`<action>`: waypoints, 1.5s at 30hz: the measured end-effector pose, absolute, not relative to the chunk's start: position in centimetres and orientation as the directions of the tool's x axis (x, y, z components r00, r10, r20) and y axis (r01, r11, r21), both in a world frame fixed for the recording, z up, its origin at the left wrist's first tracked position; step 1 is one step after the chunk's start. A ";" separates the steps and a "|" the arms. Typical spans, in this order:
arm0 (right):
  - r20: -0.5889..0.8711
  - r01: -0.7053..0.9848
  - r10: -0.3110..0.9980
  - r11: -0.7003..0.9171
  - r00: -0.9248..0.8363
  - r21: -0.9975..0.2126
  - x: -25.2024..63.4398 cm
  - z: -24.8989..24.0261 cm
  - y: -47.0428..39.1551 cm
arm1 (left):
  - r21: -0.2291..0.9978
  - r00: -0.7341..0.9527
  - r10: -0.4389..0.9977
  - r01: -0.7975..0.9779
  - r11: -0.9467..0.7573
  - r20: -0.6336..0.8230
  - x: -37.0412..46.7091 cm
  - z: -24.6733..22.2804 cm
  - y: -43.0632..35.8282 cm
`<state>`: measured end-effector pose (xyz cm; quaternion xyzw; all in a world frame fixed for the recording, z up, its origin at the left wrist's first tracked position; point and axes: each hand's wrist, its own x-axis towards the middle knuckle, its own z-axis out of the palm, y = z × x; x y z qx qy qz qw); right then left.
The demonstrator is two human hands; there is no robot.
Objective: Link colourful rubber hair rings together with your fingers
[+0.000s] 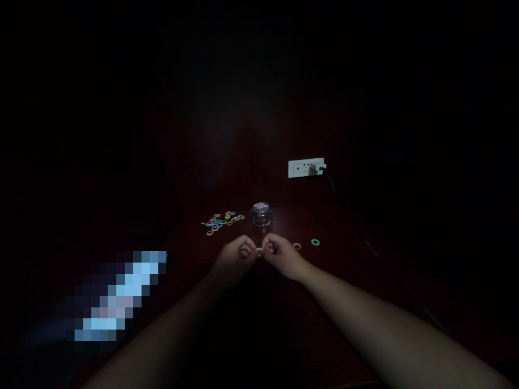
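In the middle of the head view, my left hand (237, 258) and my right hand (284, 258) meet with fingertips almost touching. Both are closed in a pinch on a small yellow hair tie (259, 249), one hand at each side of it. Just beyond them stands a clear jar (261, 217) with its lid on. Several hair ties (219, 222) in mixed colours lie loosely heaped to the jar's left. Right of my right hand lie a pink hair tie (297, 246), close to the wrist, and a green hair tie (315, 242).
The dark red table (324, 302) is dimly lit. On the wall behind, a white socket plate (299, 168) holds a plugged-in charger (318, 167). A thin cable (399, 278) runs down the right side. At left glows a bright, pixelated screen-like shape (121, 297).
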<state>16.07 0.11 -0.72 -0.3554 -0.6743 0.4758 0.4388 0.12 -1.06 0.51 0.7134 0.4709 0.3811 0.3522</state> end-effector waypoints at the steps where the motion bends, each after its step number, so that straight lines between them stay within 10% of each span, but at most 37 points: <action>1: 0.265 0.073 0.895 0.309 -0.358 -0.948 16.1 -0.7 0.1 | 0.861 0.268 0.940 0.404 -0.309 0.211 0.1 0.5 -1.0; 45: 0.231 0.079 0.897 0.280 -0.378 -0.957 16.2 -0.9 0.1 | 0.898 0.343 0.931 0.359 -0.253 0.126 0.3 0.7 -1.7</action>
